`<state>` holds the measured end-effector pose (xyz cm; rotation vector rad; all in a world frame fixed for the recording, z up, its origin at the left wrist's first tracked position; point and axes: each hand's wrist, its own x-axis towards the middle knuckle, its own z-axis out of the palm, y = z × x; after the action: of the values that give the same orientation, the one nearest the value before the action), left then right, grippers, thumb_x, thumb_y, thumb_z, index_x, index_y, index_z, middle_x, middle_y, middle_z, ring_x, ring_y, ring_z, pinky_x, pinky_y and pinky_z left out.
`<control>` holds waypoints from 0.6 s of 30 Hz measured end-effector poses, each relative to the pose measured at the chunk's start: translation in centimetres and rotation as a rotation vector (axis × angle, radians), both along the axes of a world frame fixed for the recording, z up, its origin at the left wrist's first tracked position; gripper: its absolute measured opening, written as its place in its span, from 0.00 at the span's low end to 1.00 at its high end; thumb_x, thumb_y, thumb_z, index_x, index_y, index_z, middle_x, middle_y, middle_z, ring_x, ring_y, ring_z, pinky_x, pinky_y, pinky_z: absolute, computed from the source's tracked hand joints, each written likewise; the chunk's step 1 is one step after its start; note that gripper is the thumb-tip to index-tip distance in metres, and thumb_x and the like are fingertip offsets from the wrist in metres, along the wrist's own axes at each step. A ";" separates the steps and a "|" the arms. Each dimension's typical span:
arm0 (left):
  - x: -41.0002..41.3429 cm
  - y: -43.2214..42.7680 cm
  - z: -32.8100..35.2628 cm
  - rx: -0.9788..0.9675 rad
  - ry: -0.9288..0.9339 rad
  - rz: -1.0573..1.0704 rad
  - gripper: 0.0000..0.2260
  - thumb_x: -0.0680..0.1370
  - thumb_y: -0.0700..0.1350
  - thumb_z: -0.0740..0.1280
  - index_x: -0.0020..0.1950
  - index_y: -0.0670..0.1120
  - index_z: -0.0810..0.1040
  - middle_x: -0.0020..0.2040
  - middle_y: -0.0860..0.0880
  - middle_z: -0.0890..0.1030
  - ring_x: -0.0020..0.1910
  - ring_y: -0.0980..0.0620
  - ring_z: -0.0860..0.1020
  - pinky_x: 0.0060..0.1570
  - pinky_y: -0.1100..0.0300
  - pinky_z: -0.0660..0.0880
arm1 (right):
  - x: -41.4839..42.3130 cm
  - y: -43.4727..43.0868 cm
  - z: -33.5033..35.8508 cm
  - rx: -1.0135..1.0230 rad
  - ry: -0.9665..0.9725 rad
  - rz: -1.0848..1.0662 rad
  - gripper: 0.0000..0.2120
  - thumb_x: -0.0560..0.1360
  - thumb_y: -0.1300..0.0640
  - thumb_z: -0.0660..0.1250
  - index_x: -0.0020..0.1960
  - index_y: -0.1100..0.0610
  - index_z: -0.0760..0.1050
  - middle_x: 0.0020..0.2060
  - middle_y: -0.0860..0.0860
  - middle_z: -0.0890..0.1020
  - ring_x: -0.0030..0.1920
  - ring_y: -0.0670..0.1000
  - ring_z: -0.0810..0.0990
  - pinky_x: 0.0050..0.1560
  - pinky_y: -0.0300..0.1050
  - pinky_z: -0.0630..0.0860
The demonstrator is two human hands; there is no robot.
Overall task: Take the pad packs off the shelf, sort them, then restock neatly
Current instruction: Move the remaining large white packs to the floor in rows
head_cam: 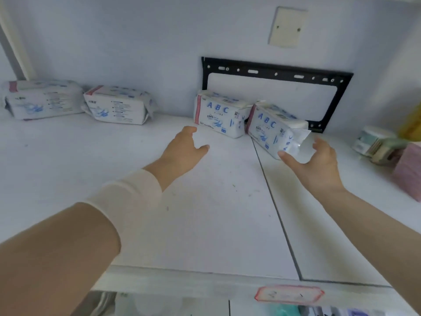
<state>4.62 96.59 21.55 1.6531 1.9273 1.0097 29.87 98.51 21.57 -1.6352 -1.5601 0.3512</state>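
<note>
Four pad packs are seen along the back of the shelf [205, 224]; the far-left pack [43, 99] and the second pack [118, 104] are set side by side at 10 o'clock; the third pack [219, 114] and the tilted pack [271, 128] are set side by side at 1 o'clock, before a black bracket [275, 73]. The near end of the tilted pack is held by the right hand [319, 163], thumb and fingers [320, 142] curled round it; the left hand [182, 151] is held spread at 12 o'clock, gripping nothing, just short of the third pack.
</note>
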 end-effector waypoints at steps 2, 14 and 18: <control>-0.5 2.7 -0.7 0.012 -0.030 0.003 0.29 0.77 0.50 0.64 0.74 0.46 0.56 0.73 0.47 0.63 0.68 0.48 0.68 0.60 0.61 0.64 | -0.9 2.5 -0.5 0.017 0.035 -0.028 0.45 0.66 0.43 0.73 0.74 0.59 0.56 0.69 0.57 0.63 0.71 0.56 0.61 0.66 0.51 0.63; -1.7 16.0 -2.0 0.089 -0.419 0.071 0.40 0.76 0.56 0.64 0.76 0.40 0.45 0.76 0.43 0.55 0.73 0.46 0.58 0.69 0.56 0.58 | -1.5 10.0 -2.9 0.133 0.355 -0.166 0.57 0.64 0.48 0.77 0.76 0.58 0.39 0.75 0.56 0.51 0.75 0.53 0.49 0.71 0.48 0.53; -1.3 18.0 -2.0 0.119 -0.441 0.056 0.40 0.70 0.61 0.68 0.73 0.41 0.57 0.71 0.43 0.66 0.68 0.44 0.67 0.68 0.50 0.64 | -1.9 11.1 -3.7 0.193 0.430 -0.132 0.59 0.60 0.46 0.78 0.76 0.58 0.43 0.74 0.54 0.55 0.74 0.52 0.55 0.73 0.50 0.57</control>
<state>3.36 114.58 19.54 1.2993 1.6512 1.3992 28.00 109.62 17.87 -1.3940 -1.1210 0.4344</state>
